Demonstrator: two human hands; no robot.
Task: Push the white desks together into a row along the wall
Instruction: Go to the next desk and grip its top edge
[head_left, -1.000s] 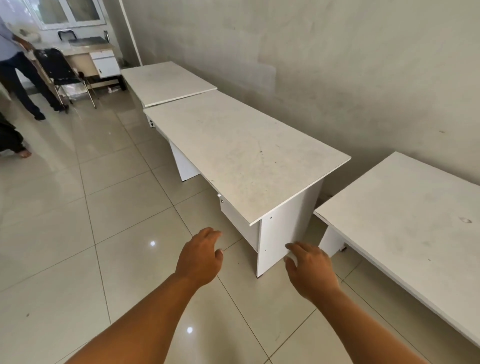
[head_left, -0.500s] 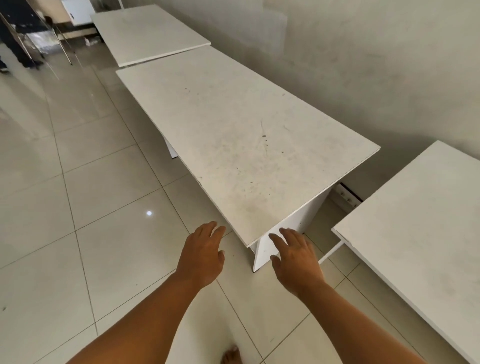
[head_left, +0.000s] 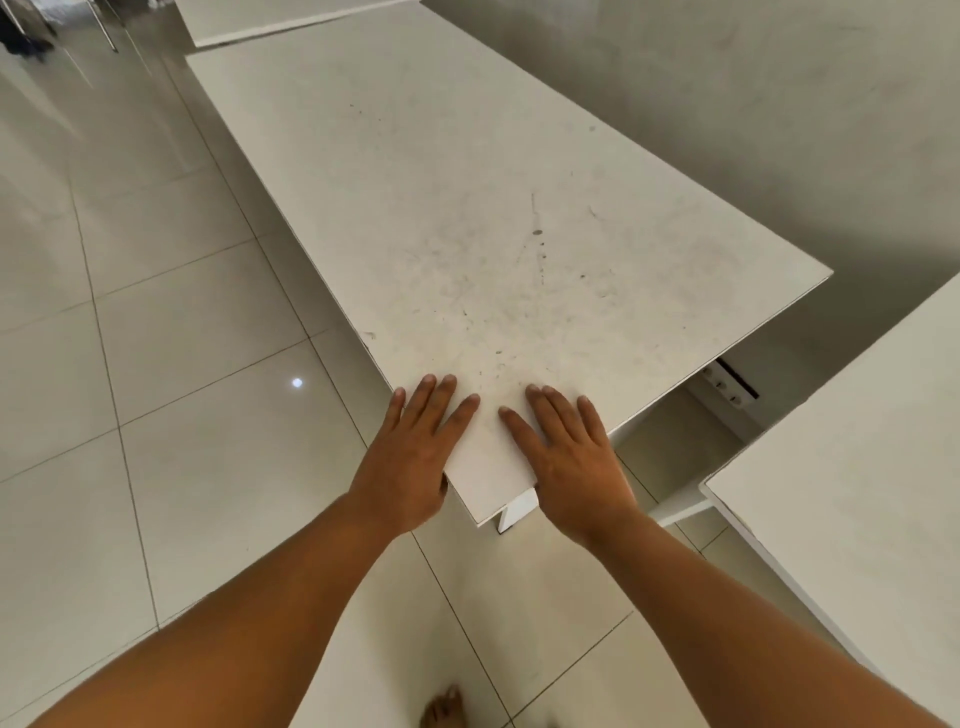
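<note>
A long white desk (head_left: 493, 208) with a scuffed top runs away from me beside the wall (head_left: 727, 78). Its far end meets a second white desk (head_left: 270, 21). A third white desk (head_left: 857, 493) stands at the right, apart from the long one by a floor gap. My left hand (head_left: 410, 457) lies on the long desk's near corner at its left edge, fingers on top and thumb hidden below the edge. My right hand (head_left: 571, 462) rests flat on the same corner, fingers and thumb spread on top.
A white power strip (head_left: 730, 387) lies on the floor in the gap by the wall. Glossy tiled floor (head_left: 156, 415) spreads to the left. Chair legs (head_left: 104, 31) show at the top left. My bare foot (head_left: 441, 709) is at the bottom edge.
I have stepped closer to the long desk. Both hands went from hovering in front of its near corner to lying on the corner of the top.
</note>
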